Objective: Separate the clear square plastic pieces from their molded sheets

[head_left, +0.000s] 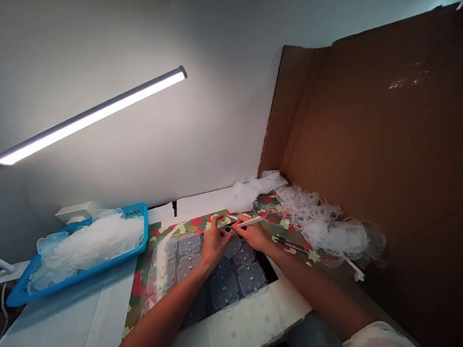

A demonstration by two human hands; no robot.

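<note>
My right hand (pixel 254 234) is closed around a slim white pen-shaped tool (pixel 249 222); its tip is too small to make out. Close beside it, my left hand (pixel 214 241) rests at the far part of a translucent sheet, thumb and index finger apart around the spot near the tool's tip. That translucent moulded sheet (pixel 225 288) has rows of rounded-square shapes with small marks and lies partly over a dark surface. My forearms hide some of it. Whether the left fingertips pinch the sheet's edge is not clear.
A blue basket (pixel 146 226) heaped with translucent pieces (pixel 99 241) stands at left. Tangled clear scraps (pixel 314 214) lie at right on the patterned mat (pixel 138 287), near a dark slim tool (pixel 290 244). A tall cardboard panel (pixel 373 134) closes the right; a lamp (pixel 95 115) shines above.
</note>
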